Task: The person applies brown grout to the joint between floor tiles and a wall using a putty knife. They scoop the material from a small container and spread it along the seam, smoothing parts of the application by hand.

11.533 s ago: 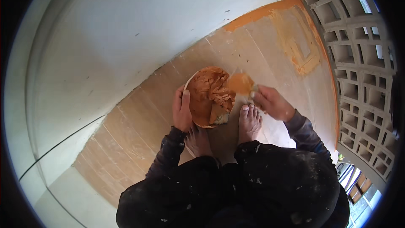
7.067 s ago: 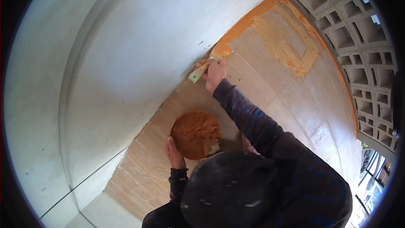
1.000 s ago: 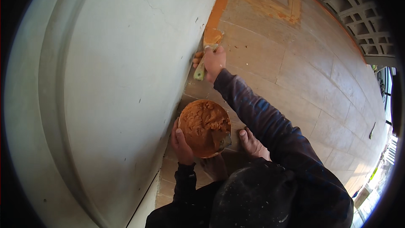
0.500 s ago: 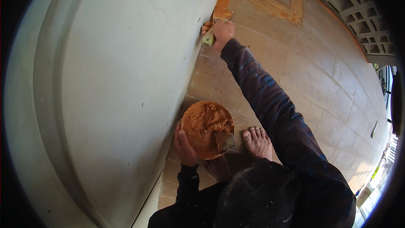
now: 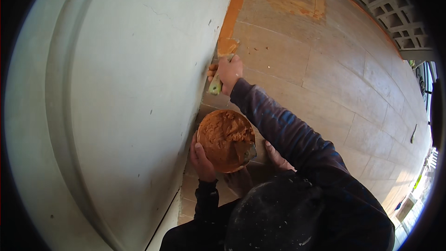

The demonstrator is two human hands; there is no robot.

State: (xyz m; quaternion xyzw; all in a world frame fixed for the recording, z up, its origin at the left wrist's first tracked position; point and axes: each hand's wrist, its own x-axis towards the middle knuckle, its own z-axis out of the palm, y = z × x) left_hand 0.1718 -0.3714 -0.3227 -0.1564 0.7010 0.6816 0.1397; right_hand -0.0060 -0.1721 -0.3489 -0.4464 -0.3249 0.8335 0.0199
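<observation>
My right hand [image 5: 225, 74] grips a putty knife with a pale green handle [image 5: 214, 86], its wide blade [image 5: 227, 46] coated in orange paste and set at the foot of the white wall [image 5: 116, 88], at the near end of an orange band [image 5: 234, 4] along the wall's edge. My left hand [image 5: 202, 160] holds the side of a round tub [image 5: 218, 139] of thick orange paste. A second, greyish blade [image 5: 244, 151] sits in the paste at the tub's right.
The tan plank-look floor [image 5: 334, 88] has a patchy orange rectangle [image 5: 316, 4] near the grey breeze-block screen [image 5: 381, 9]. My bare foot [image 5: 276, 155] is beside the tub. A thin tool [image 5: 413, 134] lies at the far right, near a bright opening.
My right hand with the knife has drawn back toward me along the wall's foot since half a second ago. Over the longer span, the orange band along this wall has lengthened toward me.
</observation>
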